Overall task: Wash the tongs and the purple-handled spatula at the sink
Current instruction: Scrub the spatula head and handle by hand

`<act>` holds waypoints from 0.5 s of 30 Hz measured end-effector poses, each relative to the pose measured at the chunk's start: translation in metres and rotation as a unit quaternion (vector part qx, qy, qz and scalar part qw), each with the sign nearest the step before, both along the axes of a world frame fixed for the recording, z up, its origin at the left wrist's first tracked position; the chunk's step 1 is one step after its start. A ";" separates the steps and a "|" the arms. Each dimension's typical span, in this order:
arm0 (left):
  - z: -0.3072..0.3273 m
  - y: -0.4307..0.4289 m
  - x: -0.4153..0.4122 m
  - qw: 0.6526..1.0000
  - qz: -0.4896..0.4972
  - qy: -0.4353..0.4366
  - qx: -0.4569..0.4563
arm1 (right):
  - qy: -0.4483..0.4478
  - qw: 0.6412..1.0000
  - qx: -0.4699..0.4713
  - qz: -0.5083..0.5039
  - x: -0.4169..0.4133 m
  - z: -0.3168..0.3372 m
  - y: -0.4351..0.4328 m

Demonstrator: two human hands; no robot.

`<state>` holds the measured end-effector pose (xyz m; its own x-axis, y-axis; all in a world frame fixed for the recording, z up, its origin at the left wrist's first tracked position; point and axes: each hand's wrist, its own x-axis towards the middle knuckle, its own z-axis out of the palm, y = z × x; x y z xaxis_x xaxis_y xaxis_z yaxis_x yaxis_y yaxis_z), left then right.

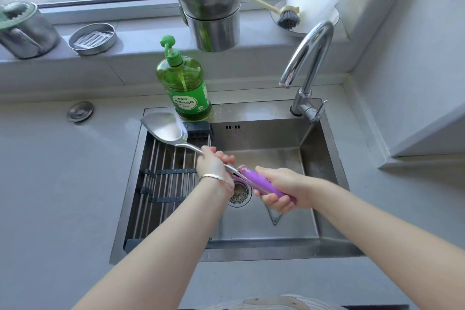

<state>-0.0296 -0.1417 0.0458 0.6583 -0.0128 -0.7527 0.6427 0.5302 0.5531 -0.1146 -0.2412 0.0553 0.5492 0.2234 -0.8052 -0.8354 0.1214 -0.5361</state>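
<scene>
- Head view: the purple-handled spatula (176, 137) is held over the sink (324, 158), its metal blade above the sink's back-left corner, over the drying rack (163, 184)
- The right hand (281, 190) is closed around the purple handle, above the drain (239, 192)
- The left hand (214, 165) is closed on the metal shaft, just beside the handle
- A triangular wire piece, perhaps the tongs (274, 216), lies on the sink floor under the right hand
- A green soap bottle (186, 85) stands on the sink's back edge, left of the faucet (307, 63)
</scene>
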 end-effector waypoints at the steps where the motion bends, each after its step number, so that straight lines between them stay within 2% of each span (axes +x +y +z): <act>1: -0.001 -0.005 -0.009 0.998 -0.057 0.001 0.040 | -0.026 0.998 -0.049 -0.015 0.000 -0.002 0.008; 3: -0.001 -0.012 -0.026 0.970 -0.198 0.009 0.145 | -0.072 0.989 -0.130 -0.022 0.000 -0.005 0.022; 6: -0.002 -0.009 -0.034 0.886 -0.378 -0.017 0.268 | -0.097 0.981 -0.165 -0.024 -0.007 -0.009 0.024; 8: -0.004 -0.004 -0.035 0.851 -0.462 -0.007 0.250 | -0.127 0.970 -0.206 -0.009 -0.019 -0.011 0.014; 10: -0.008 0.003 -0.031 0.840 -0.501 0.034 0.206 | -0.160 0.951 -0.263 -0.023 -0.031 -0.016 0.000; 12: -0.010 0.012 -0.025 0.818 -0.534 0.053 0.207 | -0.215 0.899 -0.377 -0.060 -0.041 -0.028 -0.016; 13: -0.010 0.016 -0.021 0.789 -0.563 0.042 0.240 | -0.258 0.858 -0.438 -0.067 -0.044 -0.032 -0.023; 14: -0.010 0.021 -0.017 0.743 -0.602 0.012 0.292 | -0.300 0.826 -0.473 -0.060 -0.045 -0.034 -0.028; 15: -0.008 0.024 -0.015 0.682 -0.642 -0.033 0.350 | -0.334 0.809 -0.481 -0.042 -0.045 -0.034 -0.030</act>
<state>-0.0442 -0.1176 0.0373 0.4752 -0.2627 -0.8398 0.2905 -0.8540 0.4316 -0.1594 -0.2708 0.0213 0.9147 -0.3913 -0.1010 -0.3304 -0.5802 -0.7444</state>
